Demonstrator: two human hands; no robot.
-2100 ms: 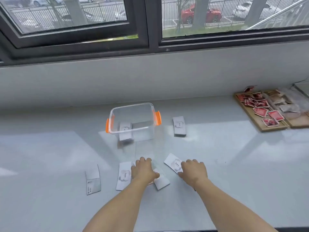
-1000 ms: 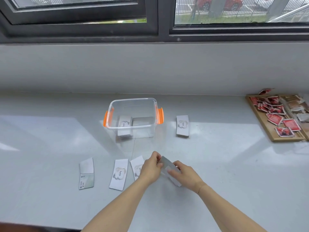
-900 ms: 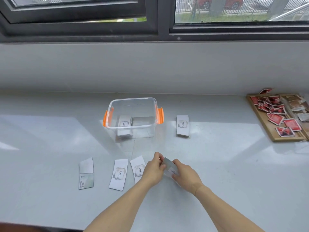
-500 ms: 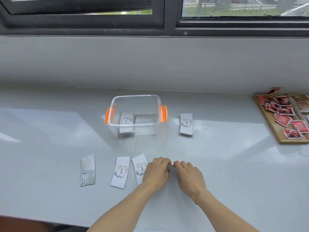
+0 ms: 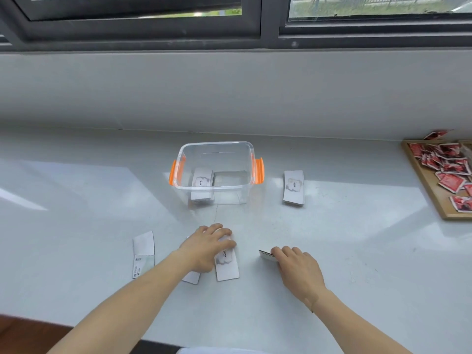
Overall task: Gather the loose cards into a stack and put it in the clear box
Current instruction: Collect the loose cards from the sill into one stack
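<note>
The clear box with orange handles stands on the white counter and holds a small stack of white cards. My left hand lies flat, fingers on a white "love" card; another card pokes out under the wrist. My right hand pinches a thin stack of cards, held edge-on just above the counter. A card lying face down rests to the left. Right of the box sits another card stack.
A wooden tray with several red packets sits at the far right. A wall rises behind the box, with a window frame above. The counter's front edge runs below my forearms.
My hands have parted. The right hand kept the gathered cards and drew right; the left hand moved left onto the loose "love" card.
</note>
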